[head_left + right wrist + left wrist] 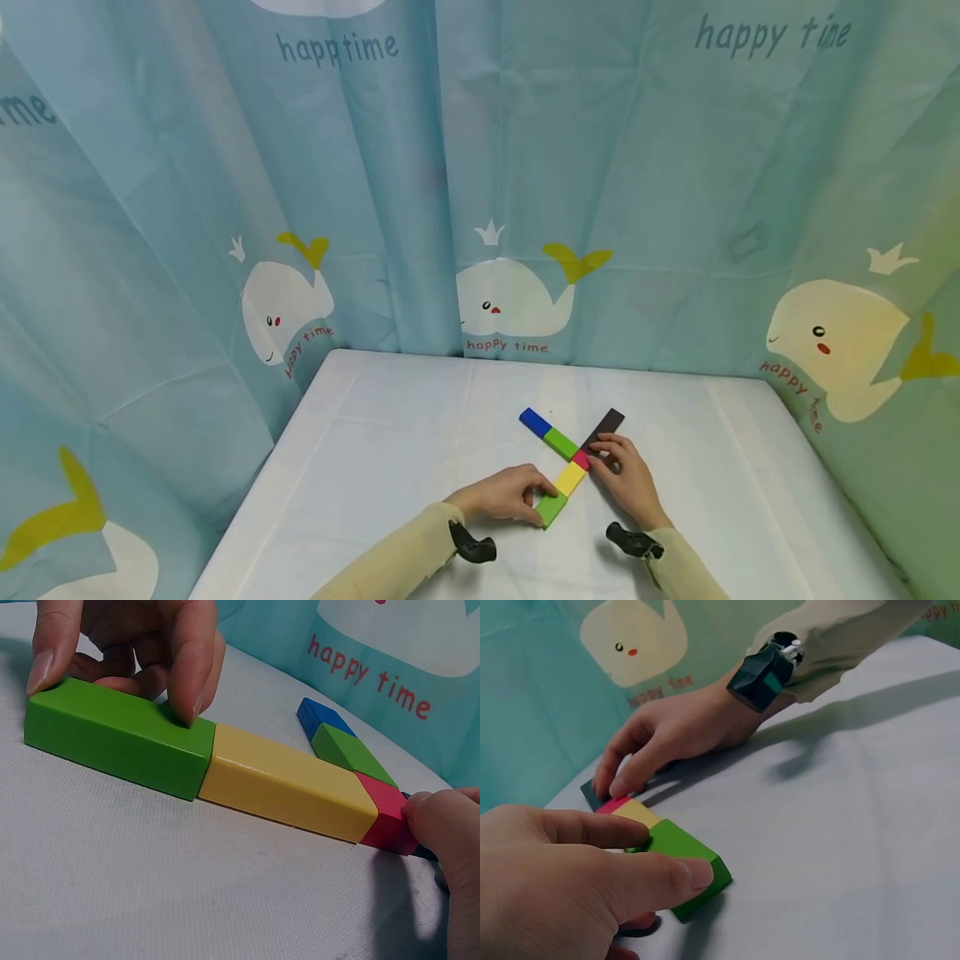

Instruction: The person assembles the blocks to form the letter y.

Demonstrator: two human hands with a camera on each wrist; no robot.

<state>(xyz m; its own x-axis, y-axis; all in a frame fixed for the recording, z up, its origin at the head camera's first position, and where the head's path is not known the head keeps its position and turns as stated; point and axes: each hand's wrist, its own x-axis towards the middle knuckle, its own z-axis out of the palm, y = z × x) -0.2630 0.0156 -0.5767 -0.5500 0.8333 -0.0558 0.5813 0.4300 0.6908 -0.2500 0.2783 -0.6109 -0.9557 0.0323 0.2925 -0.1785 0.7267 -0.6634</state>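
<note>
Evidently lining blocks up, the left hand point(504, 493) pinches the near green block point(551, 507) against the yellow block point(570, 478), while the right hand point(628, 482) fingertips pinch the red block point(581, 459) at centre frame.

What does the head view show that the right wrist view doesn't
Only the head view shows the whole X of blocks on the white table, the dark block plainly, both sleeves, and the whale curtain all round.

Only the right wrist view shows up close the left hand pinching the near green block, butted against the yellow block, and the right hand's fingers touching the red block.

Both show the blue block and far green block in a line, and a whale on the curtain.
</note>
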